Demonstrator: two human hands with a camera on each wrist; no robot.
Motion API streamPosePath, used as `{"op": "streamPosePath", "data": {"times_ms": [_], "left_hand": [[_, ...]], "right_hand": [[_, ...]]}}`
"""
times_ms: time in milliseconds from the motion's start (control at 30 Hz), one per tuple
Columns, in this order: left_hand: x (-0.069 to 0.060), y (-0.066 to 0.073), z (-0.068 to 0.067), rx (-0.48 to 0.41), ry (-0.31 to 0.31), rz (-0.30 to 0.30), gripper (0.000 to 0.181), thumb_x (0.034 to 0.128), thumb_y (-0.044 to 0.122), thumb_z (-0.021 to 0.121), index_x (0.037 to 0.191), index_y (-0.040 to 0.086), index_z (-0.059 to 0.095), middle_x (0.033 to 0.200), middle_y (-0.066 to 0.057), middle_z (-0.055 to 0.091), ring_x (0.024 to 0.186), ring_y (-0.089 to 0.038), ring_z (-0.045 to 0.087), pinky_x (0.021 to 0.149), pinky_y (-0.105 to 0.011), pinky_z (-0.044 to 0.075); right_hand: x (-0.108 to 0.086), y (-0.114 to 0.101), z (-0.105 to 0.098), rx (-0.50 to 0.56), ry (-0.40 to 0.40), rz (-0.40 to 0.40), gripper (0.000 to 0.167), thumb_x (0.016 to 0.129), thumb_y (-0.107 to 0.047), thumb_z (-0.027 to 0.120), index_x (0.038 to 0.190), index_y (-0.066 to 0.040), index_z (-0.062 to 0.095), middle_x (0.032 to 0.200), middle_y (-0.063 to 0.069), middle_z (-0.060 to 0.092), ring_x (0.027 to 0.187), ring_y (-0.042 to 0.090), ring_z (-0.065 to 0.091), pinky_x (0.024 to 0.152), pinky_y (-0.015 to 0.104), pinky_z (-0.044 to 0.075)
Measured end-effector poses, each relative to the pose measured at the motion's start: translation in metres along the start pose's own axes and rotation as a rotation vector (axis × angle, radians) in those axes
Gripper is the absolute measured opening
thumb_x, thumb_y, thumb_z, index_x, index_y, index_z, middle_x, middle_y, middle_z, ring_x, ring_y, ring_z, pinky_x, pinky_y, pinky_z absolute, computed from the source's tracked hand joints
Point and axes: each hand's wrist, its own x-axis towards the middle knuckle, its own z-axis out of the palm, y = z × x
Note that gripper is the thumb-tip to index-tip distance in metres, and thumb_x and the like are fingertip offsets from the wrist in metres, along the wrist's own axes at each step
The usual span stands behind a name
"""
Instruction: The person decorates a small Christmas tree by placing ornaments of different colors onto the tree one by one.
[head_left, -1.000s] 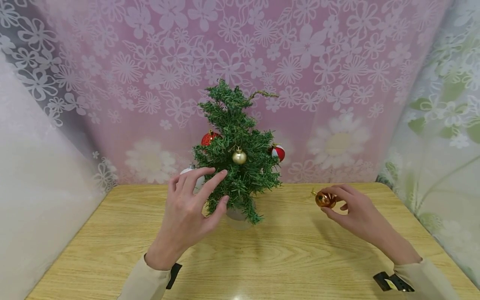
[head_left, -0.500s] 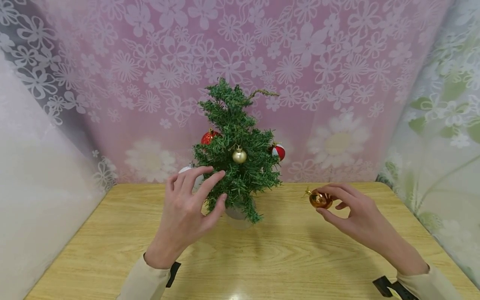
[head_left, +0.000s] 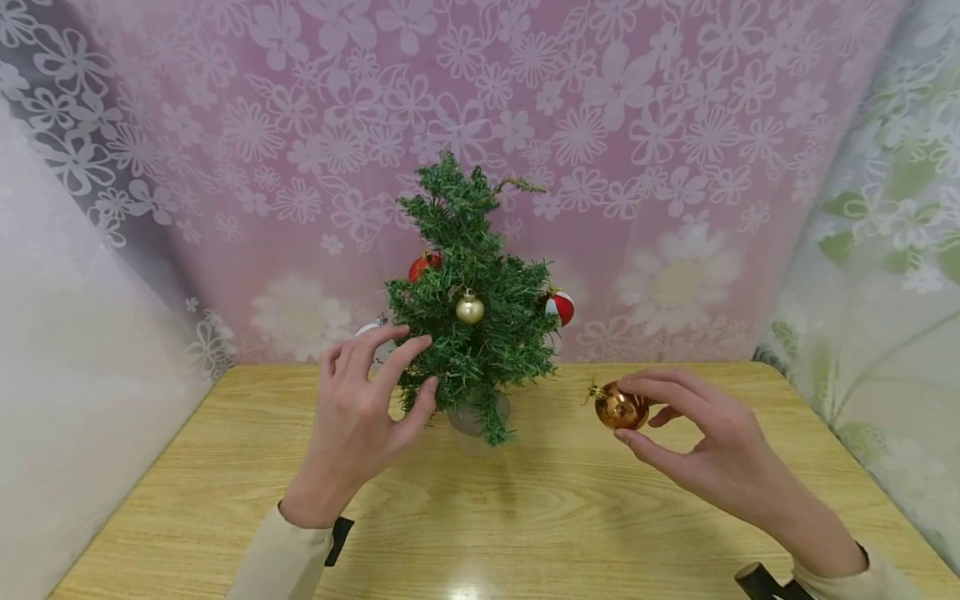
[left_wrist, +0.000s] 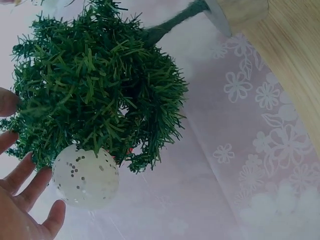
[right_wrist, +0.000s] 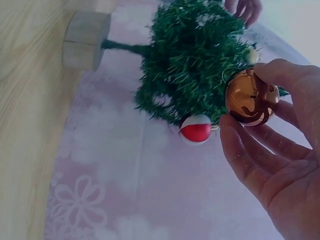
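A small artificial Christmas tree (head_left: pixel 480 342) stands on the table. My right hand (head_left: pixel 712 442) pinches a shiny copper-coloured bauble (head_left: pixel 621 407) between thumb and fingers, right of the tree; its gold loop points toward the branches. My left hand (head_left: pixel 367 412) is at the tree's left side with fingers spread and bent, gripping nothing that I can see; whether its fingertips touch the needles I cannot tell. A white bauble with silver dots (left_wrist: pixel 86 176) hangs beside its fingers in the left wrist view. A gold bauble (head_left: pixel 469 307) hangs at the tree's front.
A red bauble (head_left: pixel 424 267) hangs at the tree's left, a red-and-white one (head_left: pixel 560 308) at its right. The round base (right_wrist: pixel 87 41) rests on the wooden table (head_left: pixel 570 517). Flowered cloth (head_left: pixel 585 167) rises behind and along both sides.
My right hand has carried the copper bauble left and nearer to the tree. The left hand has shifted slightly left, and the tree has turned or tilted a little.
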Motion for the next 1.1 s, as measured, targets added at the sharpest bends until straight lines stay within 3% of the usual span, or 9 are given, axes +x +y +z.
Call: {"op": "streamPosePath", "data": {"times_ms": [133, 367, 533, 833, 1100], "left_hand": [[-0.001, -0.004, 0.000, 0.004, 0.007, -0.004, 0.036, 0.1014, 0.037, 0.056, 0.124, 0.013, 0.070, 0.124, -0.017, 0.065, 0.110, -0.036, 0.064, 0.091, -0.059, 0.041], [-0.003, -0.006, 0.000, 0.002, 0.004, -0.012, 0.038, 0.1023, 0.039, 0.055, 0.126, 0.013, 0.069, 0.125, -0.017, 0.065, 0.110, -0.035, 0.064, 0.093, -0.060, 0.041], [-0.001, 0.000, 0.001, -0.018, 0.016, 0.005, 0.041, 0.1016, 0.039, 0.056, 0.131, 0.013, 0.067, 0.125, -0.017, 0.065, 0.110, -0.035, 0.064, 0.090, -0.058, 0.042], [0.002, 0.028, 0.003, -0.084, 0.128, 0.081, 0.033, 0.1008, 0.033, 0.057, 0.116, 0.008, 0.073, 0.118, -0.016, 0.068, 0.112, -0.038, 0.062, 0.087, -0.051, 0.044], [-0.004, 0.055, 0.006, -0.218, 0.077, 0.144, 0.027, 0.1018, 0.031, 0.056, 0.103, 0.012, 0.075, 0.108, -0.007, 0.072, 0.101, -0.025, 0.066, 0.084, -0.041, 0.047]], "right_hand": [[0.003, -0.008, 0.000, 0.034, -0.009, 0.008, 0.049, 0.079, -0.011, 0.089, 0.124, -0.010, 0.071, 0.119, 0.005, 0.070, 0.096, -0.001, 0.066, 0.074, 0.011, 0.054], [0.008, -0.015, 0.004, 0.094, 0.006, -0.039, 0.041, 0.093, -0.035, 0.074, 0.123, -0.007, 0.071, 0.117, 0.006, 0.070, 0.096, -0.001, 0.066, 0.074, 0.011, 0.055], [0.012, -0.020, 0.008, 0.142, 0.006, -0.072, 0.042, 0.093, -0.033, 0.075, 0.124, -0.005, 0.070, 0.118, 0.008, 0.070, 0.099, 0.002, 0.067, 0.074, 0.012, 0.055], [0.016, -0.027, 0.017, 0.161, 0.038, -0.149, 0.043, 0.096, -0.038, 0.070, 0.122, -0.004, 0.071, 0.117, 0.010, 0.071, 0.096, 0.003, 0.067, 0.072, 0.012, 0.054], [0.020, -0.036, 0.019, 0.156, 0.022, -0.168, 0.041, 0.096, -0.035, 0.071, 0.123, -0.005, 0.071, 0.118, 0.010, 0.071, 0.096, 0.005, 0.068, 0.075, 0.012, 0.054]]}}
